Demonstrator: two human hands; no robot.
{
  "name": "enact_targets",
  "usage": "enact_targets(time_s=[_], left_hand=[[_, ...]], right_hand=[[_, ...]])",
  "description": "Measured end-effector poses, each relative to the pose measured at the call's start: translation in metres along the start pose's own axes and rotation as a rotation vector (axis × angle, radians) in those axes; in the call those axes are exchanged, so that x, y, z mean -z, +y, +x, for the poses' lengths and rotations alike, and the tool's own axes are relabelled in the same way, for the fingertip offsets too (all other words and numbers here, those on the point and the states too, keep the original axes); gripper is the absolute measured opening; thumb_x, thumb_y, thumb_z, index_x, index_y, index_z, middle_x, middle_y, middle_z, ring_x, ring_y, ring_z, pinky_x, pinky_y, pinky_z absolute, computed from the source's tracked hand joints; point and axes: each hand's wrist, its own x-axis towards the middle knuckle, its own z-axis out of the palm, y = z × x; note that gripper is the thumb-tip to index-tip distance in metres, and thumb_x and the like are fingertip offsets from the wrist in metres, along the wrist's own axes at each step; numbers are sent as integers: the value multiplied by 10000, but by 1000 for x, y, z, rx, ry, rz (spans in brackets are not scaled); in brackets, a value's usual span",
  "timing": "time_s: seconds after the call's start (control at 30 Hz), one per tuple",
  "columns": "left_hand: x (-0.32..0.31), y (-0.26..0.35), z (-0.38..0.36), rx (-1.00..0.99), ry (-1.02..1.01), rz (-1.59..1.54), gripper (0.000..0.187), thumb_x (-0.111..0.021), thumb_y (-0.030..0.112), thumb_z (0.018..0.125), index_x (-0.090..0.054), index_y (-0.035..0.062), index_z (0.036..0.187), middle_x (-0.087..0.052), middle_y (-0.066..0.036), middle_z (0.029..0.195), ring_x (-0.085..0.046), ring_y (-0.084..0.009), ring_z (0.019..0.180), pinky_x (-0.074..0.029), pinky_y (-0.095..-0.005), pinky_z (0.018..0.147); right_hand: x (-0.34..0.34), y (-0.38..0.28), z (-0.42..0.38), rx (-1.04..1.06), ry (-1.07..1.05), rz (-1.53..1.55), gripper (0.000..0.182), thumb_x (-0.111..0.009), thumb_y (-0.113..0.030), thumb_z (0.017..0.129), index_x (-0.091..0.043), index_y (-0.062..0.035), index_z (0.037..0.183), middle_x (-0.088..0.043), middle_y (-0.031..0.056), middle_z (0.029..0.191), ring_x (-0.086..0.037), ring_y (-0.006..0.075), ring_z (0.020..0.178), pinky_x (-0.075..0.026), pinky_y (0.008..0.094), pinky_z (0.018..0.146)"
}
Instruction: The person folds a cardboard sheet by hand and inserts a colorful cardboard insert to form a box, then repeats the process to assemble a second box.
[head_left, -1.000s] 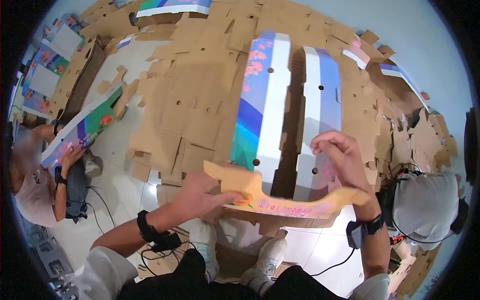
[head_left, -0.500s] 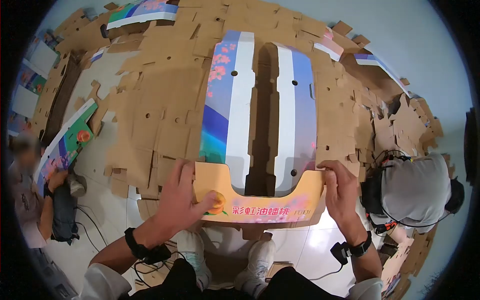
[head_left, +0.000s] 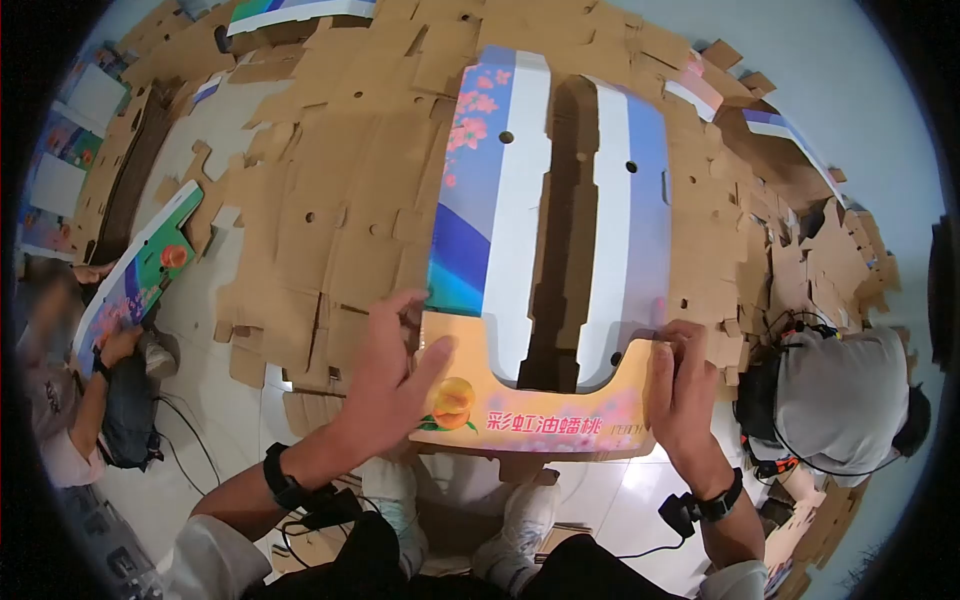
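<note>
In front of me lies a printed peach carton [head_left: 540, 410], its yellow front panel bearing red lettering and a peach picture. Two side flaps, blue and white with pink blossoms, run away from me with a long dark gap between them. My left hand [head_left: 395, 375] grips the carton's front left corner, thumb against the front panel and fingers along the left side. At the front right corner, my right hand [head_left: 685, 390] has its bent fingers closed over the panel's edge. The fingertips behind that edge are partly hidden.
Flattened brown cardboard [head_left: 340, 220] covers the floor. At left, a person [head_left: 75, 390] holds a green and purple printed board [head_left: 140, 270]. Another person in a grey shirt [head_left: 840, 390] bends down at right. My shoes [head_left: 520, 520] are just below the carton.
The view has shifted, so the carton sits further right in it. My left thumb has moved up from the peach picture to the panel's upper left part. My right hand stays at its corner.
</note>
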Motion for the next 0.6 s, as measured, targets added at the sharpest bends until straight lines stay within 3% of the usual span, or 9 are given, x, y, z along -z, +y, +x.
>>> enact_targets(time_s=[0.03, 0.1, 0.13, 0.23, 0.33, 0.43, 0.53, 0.6], left_hand=[[-2, 0, 3, 63, 0, -94, 470, -657, 150, 1058, -408, -21, 1418, -501, -119, 1150, -554, -188, 1012, -496, -367, 889], [-8, -12, 10, -49, 36, -65, 469, -649, 132, 1063, -386, -12, 1425, -471, -106, 1171, -524, -166, 1054, -494, -348, 900], [-11, -17, 14, -111, 48, -51, 470, -645, 124, 1066, -375, -8, 1428, -456, -100, 1182, -509, -155, 1075, -493, -339, 905], [-19, -19, 22, -81, 68, -202, 439, -629, 109, 1073, -379, 12, 1421, -442, -97, 1189, -481, -141, 1106, -500, -313, 885], [-15, -12, 21, -3, 33, -379, 375, -621, 116, 1080, -405, 33, 1376, -446, -78, 1185, -497, -131, 1079, -502, -291, 866], [9, -14, 14, 103, -99, -272, 329, -636, 126, 1075, -424, 50, 1314, -459, -60, 1149, -518, -117, 1055, -504, -294, 859], [22, -32, -22, 133, -238, -198, 316, -661, 138, 1064, -433, 52, 1265, -492, -56, 1104, -546, -112, 989, -505, -299, 836], [37, -26, -42, 178, -432, -115, 353, -687, 143, 1050, -423, 58, 1270, -511, -68, 1083, -554, -126, 958, -505, -305, 822]], right_hand=[[-2, -1, 4, 13, -6, -56, 268, -553, -107, 1073, -514, 52, 1286, -681, 184, 798, -689, 363, 646, -545, 429, 608], [-5, -5, 15, 33, -12, -168, 307, -560, -104, 1069, -488, 61, 1316, -656, 175, 775, -676, 362, 623, -536, 431, 588], [-7, -2, 17, -14, -23, -133, 409, -544, -138, 1087, -422, 68, 1418, -658, 202, 874, -679, 367, 688, -544, 447, 651], [-13, 8, 27, -83, 0, 70, 507, -524, -170, 1103, -335, 60, 1513, -658, 237, 1023, -691, 374, 829, -552, 460, 758], [-8, 22, 28, -59, -120, 108, 575, -507, -206, 1119, -258, 45, 1572, -644, 252, 1091, -684, 369, 956, -544, 461, 863], [7, 8, 9, -140, -212, 170, 548, -537, -188, 1110, -285, 43, 1538, -651, 252, 1098, -694, 344, 996, -551, 437, 885], [24, -1, -32, -194, -405, 230, 551, -625, -174, 1074, -328, 25, 1494, -649, 246, 1126, -697, 327, 1029, -561, 425, 917], [37, -5, -55, -309, -584, 223, 589, -707, -146, 1019, -352, 11, 1462, -636, 240, 1172, -698, 325, 1036, -573, 425, 935]])
